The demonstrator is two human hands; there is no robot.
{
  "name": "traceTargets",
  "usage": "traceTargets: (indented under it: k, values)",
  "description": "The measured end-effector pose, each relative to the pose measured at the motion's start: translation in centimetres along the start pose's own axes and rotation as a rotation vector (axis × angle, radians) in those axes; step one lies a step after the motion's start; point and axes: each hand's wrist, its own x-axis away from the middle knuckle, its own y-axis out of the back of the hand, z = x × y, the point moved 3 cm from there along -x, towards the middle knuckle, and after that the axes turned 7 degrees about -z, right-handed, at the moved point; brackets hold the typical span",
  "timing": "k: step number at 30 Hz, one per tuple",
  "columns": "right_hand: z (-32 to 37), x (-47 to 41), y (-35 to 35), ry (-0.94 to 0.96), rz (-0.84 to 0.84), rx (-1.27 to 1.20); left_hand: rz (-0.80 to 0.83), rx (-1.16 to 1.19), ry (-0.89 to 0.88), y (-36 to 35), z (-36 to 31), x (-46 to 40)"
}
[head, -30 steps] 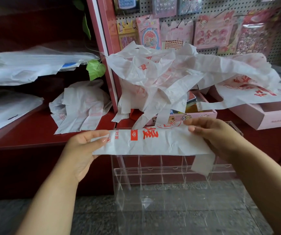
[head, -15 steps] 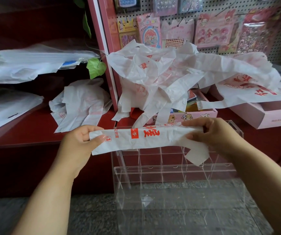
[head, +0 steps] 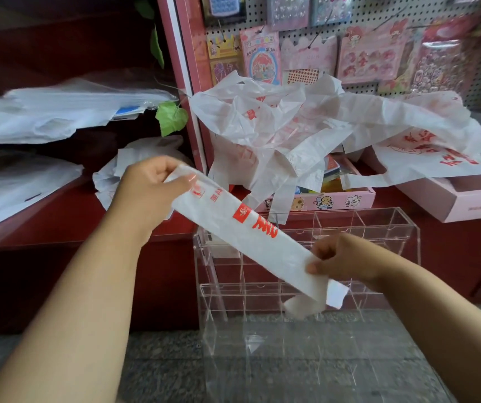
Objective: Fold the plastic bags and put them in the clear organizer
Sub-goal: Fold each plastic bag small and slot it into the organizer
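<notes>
**Folded strip held taut between both hands, ready for the next fold**

The plastic bag (head: 251, 237) has been narrowed into a long flat strip and hangs in the air, slanting from upper left down to lower right, above and in front of the clear organizer (head: 306, 257). The left hand (head: 149, 196) pinches the upper end, thumb on top of the film and the other fingers curled under it. The right hand (head: 346, 260) grips the lower end with fingers closed round it; past those fingers the bag's handle loops (head: 315, 298) dangle free, just over an organizer compartment.

The film looks very light, thin and limp, with no stiffness of its own: it likely keeps its shape only while stretched between the two grips. It also looks slick and springy, so creases will probably open again unless pressed flat. The ends, where the fingers already sit, seem the best places to hold; a mid-strip grip would let both ends flop. The loose loops probably need tucking in before folding end over end.

Beyond the fingers, a heap of unfolded bags (head: 306, 126) waits on the pink boxes (head: 335, 199).
</notes>
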Motion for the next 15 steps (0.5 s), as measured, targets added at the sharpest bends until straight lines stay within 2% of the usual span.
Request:
traceTargets:
  k: [2, 4, 6, 9, 11, 13, 15]
  values:
    - [0.4, 0.2, -0.7, 0.022, 0.064, 0.113, 0.052, -0.012, -0.059, -1.1, -2.1, -0.5]
    - [0.9, 0.4, -1.4, 0.054, 0.091, 0.119, 0.139, -0.01, -0.102, -2.4, -4.2, -0.5]
    - [1.8, 0.6, -2.0, 0.113, 0.097, -0.031, 0.252, 0.003, -0.152, -3.8, -6.0, -0.3]
    - [3.4, 1.3, -2.5, 0.193, 0.046, -0.381, 0.395, -0.033, -0.192, -5.6, -7.8, 0.2]
    - [4.1, 1.6, -2.5, 0.216, -0.034, -0.522, 0.403, -0.018, -0.19, -6.4, -8.3, 0.3]
    - [4.3, 1.6, -2.2, 0.218, -0.093, -0.597, 0.304, 0.176, -0.088, -6.7, -7.9, 0.2]
    - [4.4, 1.7, -1.9, 0.216, -0.121, -0.636, 0.229, 0.493, 0.134, -7.1, -6.6, 0.8]
